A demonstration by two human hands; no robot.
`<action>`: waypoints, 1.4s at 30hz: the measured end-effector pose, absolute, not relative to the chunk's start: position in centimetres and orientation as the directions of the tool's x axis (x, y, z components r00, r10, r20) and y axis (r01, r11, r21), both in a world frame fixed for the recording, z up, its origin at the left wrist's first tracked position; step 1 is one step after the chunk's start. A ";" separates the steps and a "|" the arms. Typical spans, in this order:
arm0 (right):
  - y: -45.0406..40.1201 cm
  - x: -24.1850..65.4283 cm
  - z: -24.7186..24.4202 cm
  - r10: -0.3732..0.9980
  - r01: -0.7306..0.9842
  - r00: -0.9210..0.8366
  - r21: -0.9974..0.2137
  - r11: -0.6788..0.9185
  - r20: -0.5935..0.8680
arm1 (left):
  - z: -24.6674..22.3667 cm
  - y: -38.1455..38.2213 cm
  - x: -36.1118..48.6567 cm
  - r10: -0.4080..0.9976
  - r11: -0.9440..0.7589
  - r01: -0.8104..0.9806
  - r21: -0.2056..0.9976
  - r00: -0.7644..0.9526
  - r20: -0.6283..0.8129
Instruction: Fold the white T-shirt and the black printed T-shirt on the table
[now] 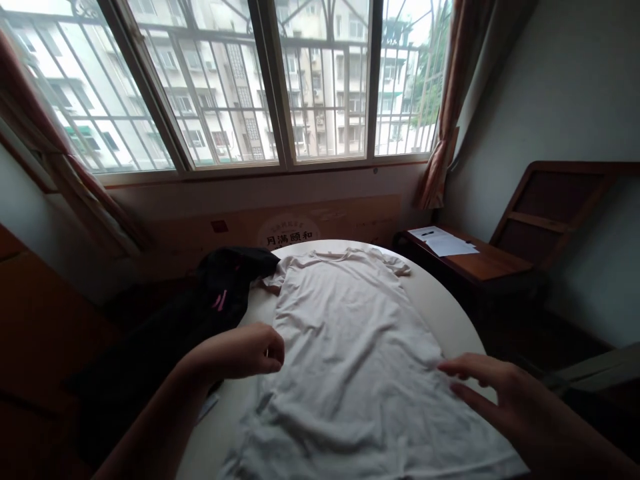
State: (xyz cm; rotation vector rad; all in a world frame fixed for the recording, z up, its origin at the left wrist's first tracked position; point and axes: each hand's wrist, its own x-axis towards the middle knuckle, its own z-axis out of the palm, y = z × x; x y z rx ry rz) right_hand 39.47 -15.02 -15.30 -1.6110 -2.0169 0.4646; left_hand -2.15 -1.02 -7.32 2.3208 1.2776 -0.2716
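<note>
A white short-sleeved T-shirt [345, 333] lies spread on a round white table [445, 293], its neckline at the far side and its hem towards me. Wrinkles run across its middle and lower part. My left hand [245, 350] hovers by the shirt's left edge, fingers loosely curled, a small gap showing between thumb and fingers and no cloth seen in them. Beside the shirt's right edge is my right hand [485, 383], its thumb and fingers apart. The fingertips come close to the fabric; whether they touch it I cannot tell.
A dark garment with pink marks [220, 300] hangs over the table's left side. To the right stands a wooden bench [495, 263] bearing paper sheets [445, 241] and a pen [429, 233]. Behind the table are a printed cardboard panel [350, 217] and a barred window.
</note>
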 end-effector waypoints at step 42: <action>-21.5 38.2 -18.6 0.939 0.787 -0.141 -0.540 0.299 0.314 | -14.9 -17.4 -5.2 0.939 -0.206 0.577 0.790 -0.110 0.325</action>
